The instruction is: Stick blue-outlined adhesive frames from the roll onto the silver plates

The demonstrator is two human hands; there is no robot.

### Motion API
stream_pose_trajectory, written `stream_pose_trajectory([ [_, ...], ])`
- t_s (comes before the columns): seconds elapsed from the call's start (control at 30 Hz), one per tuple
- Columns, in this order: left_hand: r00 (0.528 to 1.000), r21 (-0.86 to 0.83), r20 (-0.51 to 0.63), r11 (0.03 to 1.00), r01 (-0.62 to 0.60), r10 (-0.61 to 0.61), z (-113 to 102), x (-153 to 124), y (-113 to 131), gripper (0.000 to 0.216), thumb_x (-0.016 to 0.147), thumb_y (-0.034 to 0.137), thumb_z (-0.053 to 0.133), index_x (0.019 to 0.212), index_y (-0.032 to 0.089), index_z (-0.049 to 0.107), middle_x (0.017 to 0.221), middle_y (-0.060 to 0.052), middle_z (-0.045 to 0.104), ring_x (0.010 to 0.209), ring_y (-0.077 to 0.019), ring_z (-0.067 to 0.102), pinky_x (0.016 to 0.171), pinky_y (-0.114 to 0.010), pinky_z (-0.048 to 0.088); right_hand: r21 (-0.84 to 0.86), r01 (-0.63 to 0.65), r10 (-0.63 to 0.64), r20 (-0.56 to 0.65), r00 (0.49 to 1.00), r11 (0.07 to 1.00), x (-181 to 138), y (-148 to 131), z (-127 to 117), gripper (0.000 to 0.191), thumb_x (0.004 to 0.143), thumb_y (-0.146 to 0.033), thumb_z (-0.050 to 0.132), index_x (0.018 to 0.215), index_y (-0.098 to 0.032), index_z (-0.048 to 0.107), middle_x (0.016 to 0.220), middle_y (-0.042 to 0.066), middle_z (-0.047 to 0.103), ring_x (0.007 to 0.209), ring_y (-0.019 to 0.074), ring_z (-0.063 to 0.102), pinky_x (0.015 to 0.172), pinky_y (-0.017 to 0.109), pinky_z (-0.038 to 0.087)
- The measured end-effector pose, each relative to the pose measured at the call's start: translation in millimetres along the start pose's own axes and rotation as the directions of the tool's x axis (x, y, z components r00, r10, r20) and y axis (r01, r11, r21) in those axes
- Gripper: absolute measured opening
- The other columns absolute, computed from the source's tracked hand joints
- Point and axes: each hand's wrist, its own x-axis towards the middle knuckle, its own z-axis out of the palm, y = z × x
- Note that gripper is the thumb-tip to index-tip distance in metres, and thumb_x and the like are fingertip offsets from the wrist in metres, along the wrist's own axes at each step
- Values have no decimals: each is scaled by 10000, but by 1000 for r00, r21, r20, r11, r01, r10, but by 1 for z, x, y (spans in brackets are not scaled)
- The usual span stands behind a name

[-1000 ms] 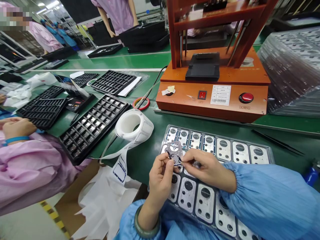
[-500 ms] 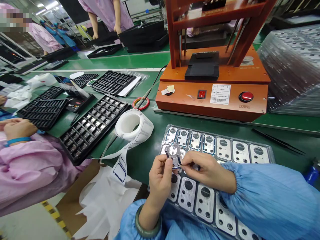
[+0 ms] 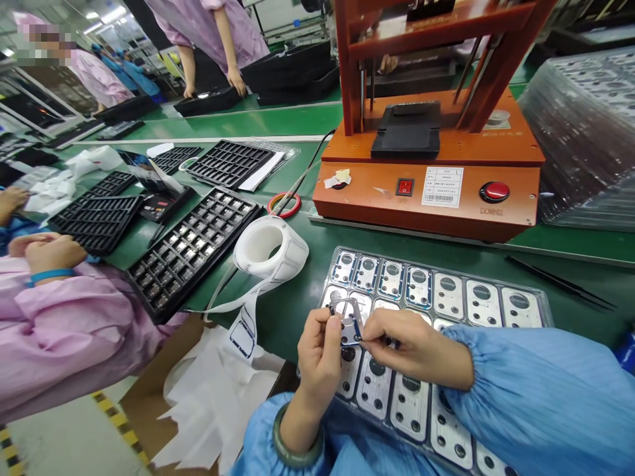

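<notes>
Now the left hand [image 3: 320,354] pinches a plate [image 3: 348,322] upright over the tray [image 3: 544,305] (edges only), right hand [image 3: 414,347] pinching its corner.

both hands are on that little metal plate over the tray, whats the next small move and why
Probably press the blue-edged film down flat on the metal plate. The left hand pinches the plate by its left edge above the clear tray, and the right hand has its fingertips at the plate's right edge, where the film sits.
</notes>
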Motion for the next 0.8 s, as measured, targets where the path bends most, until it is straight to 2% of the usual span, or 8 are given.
stream_pose_trajectory([
  [0.17, 999, -29, 9, 999, -42, 42, -1, -2, -1, 206, 924, 294, 464, 760, 192, 536, 639, 40, 484, 560, -89, 440, 550, -188, 379, 21, 8, -8, 12, 1000, 1000, 0, -3, 0, 69, 855, -125, 541, 817, -181, 536, 701, 5, 580, 606, 95, 507, 561, 199, 395],
  [0.4, 997, 42, -47, 997, -67, 69, 0, -2, -1, 223, 935, 302, 438, 800, 190, 575, 688, 23, 556, 600, -98, 503, 575, -193, 403, 42, -6, 4, 42, 999, 999, -2, -7, 0, 77, 849, -127, 537, 800, -184, 519, 677, -9, 550, 587, 89, 483, 554, 192, 378],
  [0.57, 995, 49, -80, 997, -54, 58, -1, -3, -5, 263, 920, 311, 461, 709, 185, 556, 632, 32, 519, 568, -98, 479, 557, -201, 392, 43, -21, 17, 82, 997, 999, -4, -5, 3, 67, 851, -133, 536, 814, -185, 519, 691, -1, 560, 602, 95, 495, 558, 196, 378],
  [0.7, 995, -18, -85, 998, -61, 60, -2, -5, -6, 284, 931, 325, 429, 722, 184, 560, 633, 24, 523, 562, -105, 479, 548, -210, 399, 45, -21, 17, 87, 996, 999, -5, -5, 4, 55, 853, -144, 540, 819, -185, 525, 693, 3, 568, 602, 99, 503, 558, 200, 384],
  [0.8, 995, 26, -76, 997, -70, 71, -1, -5, -3, 298, 944, 311, 397, 727, 183, 556, 632, 22, 520, 553, -101, 474, 533, -204, 396, 46, -31, 27, 91, 995, 998, -6, -7, 3, 47, 857, -157, 544, 820, -183, 531, 696, 5, 576, 597, 98, 505, 557, 198, 390],
])
